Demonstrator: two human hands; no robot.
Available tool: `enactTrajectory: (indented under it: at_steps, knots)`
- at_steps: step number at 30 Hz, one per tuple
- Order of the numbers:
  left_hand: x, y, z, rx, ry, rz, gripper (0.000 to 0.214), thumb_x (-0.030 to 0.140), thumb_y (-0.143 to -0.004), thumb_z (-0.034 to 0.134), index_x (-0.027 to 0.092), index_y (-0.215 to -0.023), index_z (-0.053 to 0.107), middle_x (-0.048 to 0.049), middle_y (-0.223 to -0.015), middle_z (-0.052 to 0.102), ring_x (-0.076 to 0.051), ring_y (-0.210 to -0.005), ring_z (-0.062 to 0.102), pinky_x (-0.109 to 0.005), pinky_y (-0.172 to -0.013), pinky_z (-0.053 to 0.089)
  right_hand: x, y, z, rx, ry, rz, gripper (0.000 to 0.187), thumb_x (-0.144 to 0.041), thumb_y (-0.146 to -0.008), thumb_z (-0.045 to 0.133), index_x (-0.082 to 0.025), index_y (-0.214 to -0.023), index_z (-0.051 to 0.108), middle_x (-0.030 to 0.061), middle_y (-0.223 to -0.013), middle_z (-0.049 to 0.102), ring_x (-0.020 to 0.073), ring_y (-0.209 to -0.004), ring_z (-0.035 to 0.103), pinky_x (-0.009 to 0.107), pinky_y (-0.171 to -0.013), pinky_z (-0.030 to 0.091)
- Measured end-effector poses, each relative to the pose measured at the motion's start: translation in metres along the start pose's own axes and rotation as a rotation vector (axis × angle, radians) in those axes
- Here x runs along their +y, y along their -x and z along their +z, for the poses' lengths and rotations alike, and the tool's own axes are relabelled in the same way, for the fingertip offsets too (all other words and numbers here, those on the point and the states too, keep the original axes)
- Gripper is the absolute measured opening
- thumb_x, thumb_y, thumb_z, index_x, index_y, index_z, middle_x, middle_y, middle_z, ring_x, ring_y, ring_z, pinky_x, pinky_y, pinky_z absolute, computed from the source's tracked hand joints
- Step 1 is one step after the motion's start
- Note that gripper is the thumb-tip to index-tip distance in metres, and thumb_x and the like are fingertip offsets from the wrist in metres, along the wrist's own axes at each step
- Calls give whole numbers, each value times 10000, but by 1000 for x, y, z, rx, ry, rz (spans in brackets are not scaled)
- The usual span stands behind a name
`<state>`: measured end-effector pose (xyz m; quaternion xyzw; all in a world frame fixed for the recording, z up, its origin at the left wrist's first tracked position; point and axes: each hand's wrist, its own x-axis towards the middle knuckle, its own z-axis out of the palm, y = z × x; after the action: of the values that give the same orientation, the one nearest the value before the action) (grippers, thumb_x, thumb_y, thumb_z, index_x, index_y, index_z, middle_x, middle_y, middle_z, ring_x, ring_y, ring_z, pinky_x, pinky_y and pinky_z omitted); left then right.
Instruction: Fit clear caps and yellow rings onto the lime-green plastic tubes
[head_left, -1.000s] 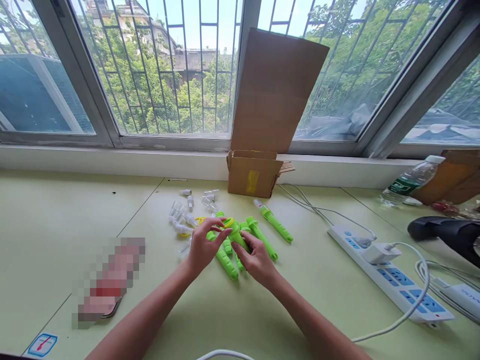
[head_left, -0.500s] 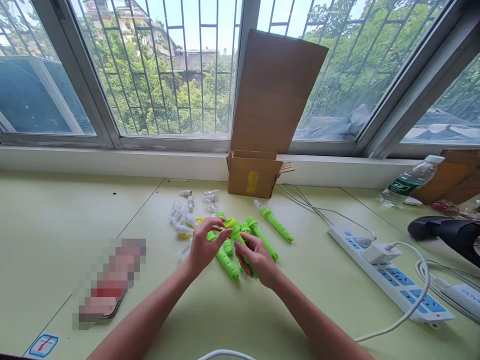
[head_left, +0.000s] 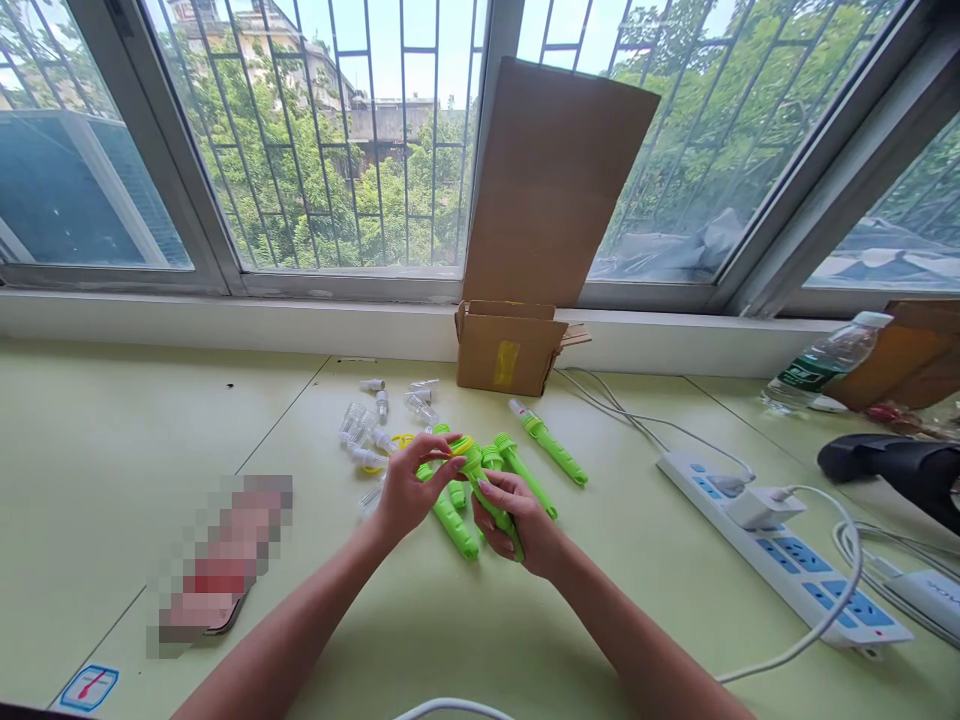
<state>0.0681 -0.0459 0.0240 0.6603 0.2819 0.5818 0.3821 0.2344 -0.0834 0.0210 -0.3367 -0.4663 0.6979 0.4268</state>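
Observation:
My right hand (head_left: 519,520) is wrapped round the shaft of a green plastic tube (head_left: 487,492), lifted a little off the table. My left hand (head_left: 409,488) pinches a yellow ring (head_left: 460,444) at the tube's top end. Several more green tubes (head_left: 450,515) lie on the table under and beside my hands. One green tube with a white tip (head_left: 551,446) lies apart to the right. Several small clear caps (head_left: 367,432) are scattered to the left of the pile.
A small open cardboard box (head_left: 506,348) stands by the window ledge with a cardboard sheet (head_left: 555,180) leaning behind it. A white power strip (head_left: 784,548) with cables lies at right, near a water bottle (head_left: 821,362) and a black object (head_left: 885,464). A blurred item (head_left: 217,565) lies at left.
My right hand has closed round the green tube and drawn it slightly toward me. My left hand stays at the tube's top end.

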Motion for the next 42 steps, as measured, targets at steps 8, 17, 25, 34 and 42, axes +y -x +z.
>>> enactTrajectory:
  at_steps: [8,17,25,34,42]
  knots:
    - [-3,1,2,58,48,-46,167,300,-815,672,177,-821,559,-83,-1042,701,-205,-876,709,-334,-713,627,1,-2,1,47,179,-70,362,-523,-842,571,-181,-735,520,-38,-544,535,65,-308,388,203,-304,238]
    - [-6,1,2,101,-113,29,144,290,-807,680,181,-812,585,-68,-989,707,-217,-976,685,-342,-773,610,12,-6,3,196,469,-234,397,-571,-865,525,-218,-696,460,-69,-488,397,80,-362,331,243,-363,241]
    - [-5,1,1,81,-124,63,159,304,-804,685,179,-811,587,-69,-996,695,-207,-934,694,-336,-747,621,10,-4,5,167,411,-168,334,-537,-816,613,-210,-807,545,-91,-473,359,69,-348,299,231,-348,222]
    - [-3,0,0,86,-136,80,156,307,-805,682,178,-809,594,-67,-959,692,-200,-936,686,-326,-731,624,9,-3,7,128,282,-119,351,-540,-813,605,-194,-847,557,-100,-478,398,48,-304,269,208,-305,215]
    - [-1,0,1,89,-125,65,164,312,-804,681,176,-807,589,-66,-967,682,-194,-918,688,-322,-729,626,8,-1,6,90,191,-90,357,-530,-811,616,-179,-831,554,-88,-508,432,42,-321,292,195,-314,211]
